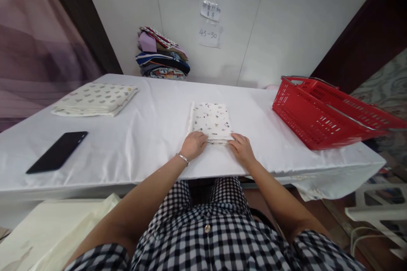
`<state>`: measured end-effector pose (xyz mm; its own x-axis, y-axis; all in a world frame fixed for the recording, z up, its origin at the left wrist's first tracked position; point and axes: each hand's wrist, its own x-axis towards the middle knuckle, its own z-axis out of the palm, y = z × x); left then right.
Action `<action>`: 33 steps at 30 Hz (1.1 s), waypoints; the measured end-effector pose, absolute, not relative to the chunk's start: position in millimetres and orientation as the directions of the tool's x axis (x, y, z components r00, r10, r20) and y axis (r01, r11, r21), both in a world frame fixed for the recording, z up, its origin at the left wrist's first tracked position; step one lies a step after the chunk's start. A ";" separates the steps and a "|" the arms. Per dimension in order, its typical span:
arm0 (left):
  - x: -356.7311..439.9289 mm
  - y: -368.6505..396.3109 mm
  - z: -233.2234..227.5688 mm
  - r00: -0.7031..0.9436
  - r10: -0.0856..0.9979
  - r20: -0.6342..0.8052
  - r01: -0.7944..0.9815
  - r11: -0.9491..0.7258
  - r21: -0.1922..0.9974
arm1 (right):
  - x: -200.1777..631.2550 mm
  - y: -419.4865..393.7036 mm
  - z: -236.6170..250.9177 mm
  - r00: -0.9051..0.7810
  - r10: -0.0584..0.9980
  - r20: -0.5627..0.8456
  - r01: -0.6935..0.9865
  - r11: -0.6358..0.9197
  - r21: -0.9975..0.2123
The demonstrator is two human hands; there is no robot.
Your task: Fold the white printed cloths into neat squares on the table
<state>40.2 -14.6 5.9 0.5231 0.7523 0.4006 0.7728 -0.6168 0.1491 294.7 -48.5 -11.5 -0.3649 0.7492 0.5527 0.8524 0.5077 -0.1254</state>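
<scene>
The left hand [194, 144] lies palm down, fingers curled loosely over the near left corner of the folded patterned cloth [212, 121]; it presses rather than grips. A thin bracelet [183, 159] circles that wrist. The right hand [241, 148] rests the same way on the near right corner, fingers flat and spread, touching the cloth's edge without closing on it. Both hands are equally near, one at each end of the cloth's near short edge.

The folded patterned cloth lies just beyond the hands, its long axis running straight away from the person toward the wall, so the hands sit at its near end and the far end is out of their reach as they now rest. It sits on the white tablecloth [152, 131].

Left of the cloth, well apart, lies a black phone [57, 151]; beyond that, a larger folded spotted cloth [95, 98]. Right of the cloth stands a red basket [321, 112]. Behind the cloth, against the wall, is a stack of folded fabrics [162, 55].
</scene>
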 end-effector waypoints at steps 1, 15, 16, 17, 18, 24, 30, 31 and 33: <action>41.6 -15.1 8.1 0.517 0.762 0.390 0.781 -0.606 0.149 | 295.1 -49.6 -12.4 -0.349 0.742 0.573 0.842 0.516 -0.156; 76.6 -19.1 11.0 0.511 0.751 0.418 0.790 -0.602 0.115 | 296.9 -48.0 -24.4 -0.066 0.851 0.521 0.740 0.391 -0.547; 77.7 -17.7 8.2 0.511 0.748 0.423 0.789 -0.604 0.114 | 296.6 -47.8 -24.0 -0.065 0.857 0.511 0.744 0.383 -0.548; 78.3 -16.3 5.6 0.512 0.746 0.426 0.789 -0.605 0.111 | 296.5 -47.6 -23.6 -0.063 0.864 0.500 0.748 0.373 -0.550; 78.1 -15.0 3.3 0.514 0.743 0.430 0.788 -0.606 0.105 | 296.6 -47.6 -23.4 -0.061 0.870 0.488 0.751 0.362 -0.552; 65.0 -12.3 -0.4 0.560 0.699 0.444 0.762 -0.645 0.055 | 295.8 -50.4 -19.8 -0.088 0.837 0.540 0.804 0.380 -0.458; 33.0 -14.2 -2.6 0.563 0.686 0.461 0.758 -0.651 0.042 | 270.8 -49.3 -3.6 -0.400 0.756 0.519 0.816 0.551 -0.174; 26.1 -15.0 -3.4 0.563 0.687 0.458 0.758 -0.651 0.044 | 265.7 -48.2 -2.2 -0.442 0.764 0.469 0.815 0.561 -0.146; 11.7 -17.1 -4.5 0.550 0.710 0.439 0.770 -0.635 0.062 | 257.5 -45.8 -2.4 -0.487 0.785 0.383 0.815 0.566 -0.123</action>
<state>11.7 -17.1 -4.5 0.5499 0.7105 0.4391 0.7704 -0.6345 0.0618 257.5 -45.8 -2.4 -0.4870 0.7849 0.3831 0.8152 0.5660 -0.1232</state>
